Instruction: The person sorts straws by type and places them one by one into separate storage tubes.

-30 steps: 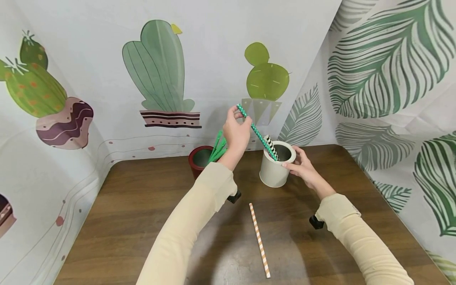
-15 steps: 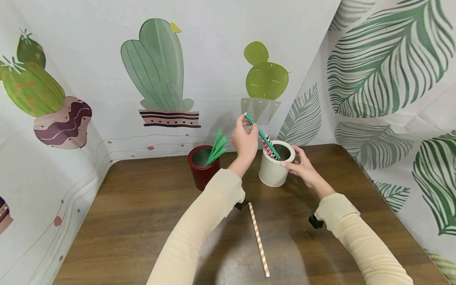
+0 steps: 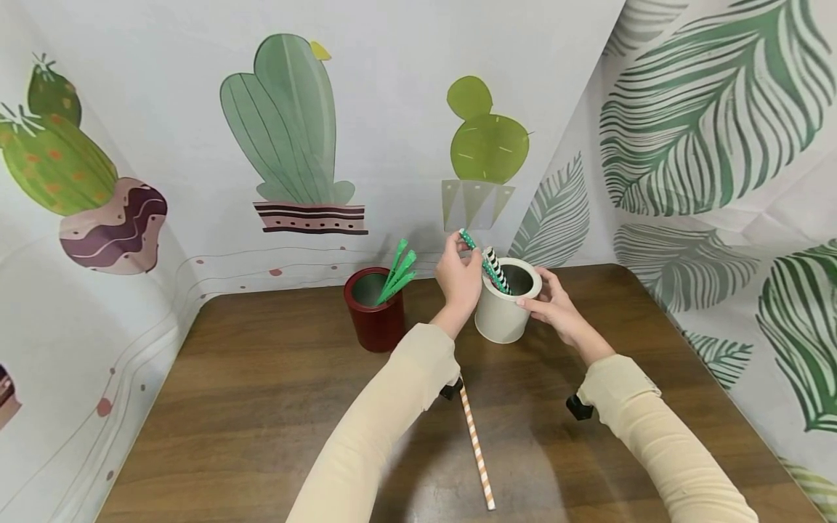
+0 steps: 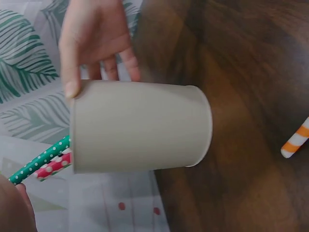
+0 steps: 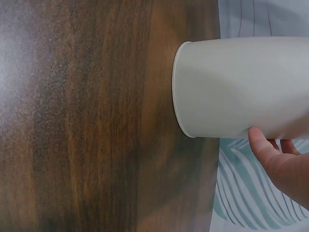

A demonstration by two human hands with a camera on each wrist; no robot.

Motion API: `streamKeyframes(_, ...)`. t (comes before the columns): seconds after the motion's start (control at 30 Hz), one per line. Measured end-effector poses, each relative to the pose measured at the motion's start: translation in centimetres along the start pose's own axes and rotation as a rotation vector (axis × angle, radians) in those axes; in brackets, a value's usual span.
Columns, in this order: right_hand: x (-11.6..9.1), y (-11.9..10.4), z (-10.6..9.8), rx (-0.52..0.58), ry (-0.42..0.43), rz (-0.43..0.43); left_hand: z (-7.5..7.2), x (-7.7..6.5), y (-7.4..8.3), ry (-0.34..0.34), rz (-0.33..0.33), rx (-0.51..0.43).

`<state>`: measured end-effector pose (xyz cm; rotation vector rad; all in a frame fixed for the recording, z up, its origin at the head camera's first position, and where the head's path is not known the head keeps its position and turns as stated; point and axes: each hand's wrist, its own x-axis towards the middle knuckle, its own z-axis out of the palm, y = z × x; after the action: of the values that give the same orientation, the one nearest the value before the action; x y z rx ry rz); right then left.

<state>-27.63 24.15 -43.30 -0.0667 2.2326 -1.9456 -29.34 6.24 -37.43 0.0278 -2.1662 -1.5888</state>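
My left hand (image 3: 460, 280) pinches the upper end of a green paper straw with white dots (image 4: 41, 159). The straw's lower part slants into a cream canister (image 3: 500, 319). Beside it in the canister lean a black-and-white striped straw (image 3: 495, 263) and a pink dotted straw (image 4: 53, 166). My right hand (image 3: 554, 306) grips the canister's right side near the rim, thumb in front and fingers behind. Upright on the table, the canister hides the straws' lower ends. An orange-and-white striped straw (image 3: 477, 447) lies on the table between my forearms, its far end partly covered by the left wrist camera.
A dark red canister (image 3: 378, 327) holding several green sticks (image 3: 399, 272) stands left of my left hand. Both canisters are close to the back edge of the brown wooden table (image 3: 261, 407). Behind it hangs a cloth printed with cacti and leaves (image 3: 405, 87).
My left hand has moved down and to the right, and the green dotted straw has sunk deeper into the cream canister. The right hand has stayed in place.
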Motion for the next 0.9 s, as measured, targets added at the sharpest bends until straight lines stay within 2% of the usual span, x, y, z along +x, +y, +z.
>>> streamKeyframes(0.2,0.0,0.0,-0.1,-0.010,-0.009,0.006,0.8,-0.9,-0.6,-0.045,-0.039,0.025)
streamKeyframes(0.53,0.0,0.0,-0.1,-0.014,-0.007,0.000,1.8,-1.3,-1.6,-0.132,-0.110,0.037)
streamKeyframes(0.9,0.0,0.0,-0.1,-0.012,-0.005,0.002,1.9,-1.4,-2.4,-0.226,-0.178,0.159)
